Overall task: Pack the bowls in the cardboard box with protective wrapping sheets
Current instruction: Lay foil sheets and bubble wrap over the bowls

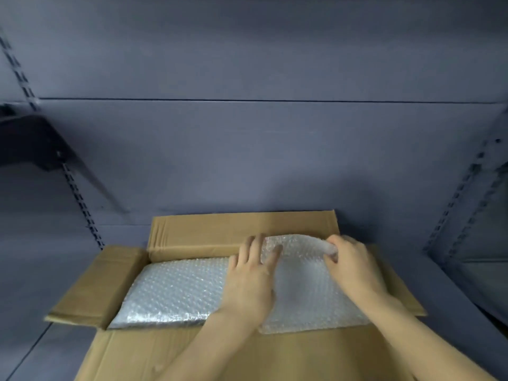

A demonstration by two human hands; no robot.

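An open cardboard box (pixel 192 229) lies on a grey shelf, its flaps spread outward. A bubble wrap sheet (pixel 176 292) covers the box's left half. A second bubble wrap sheet (pixel 299 284) lies over the right half, its far edge lifted into a hump. My left hand (pixel 253 273) rests flat on this sheet at its left side, fingers straight. My right hand (pixel 349 259) grips the raised far-right edge with curled fingers. No bowl is visible; whatever lies under the wrap is hidden.
The grey back wall (pixel 247 149) of the shelving rises just behind the box. Slotted uprights (pixel 79 199) stand at left and right. A dark bracket (pixel 35 141) juts out at upper left. The near flap (pixel 247 356) extends toward me under my forearms.
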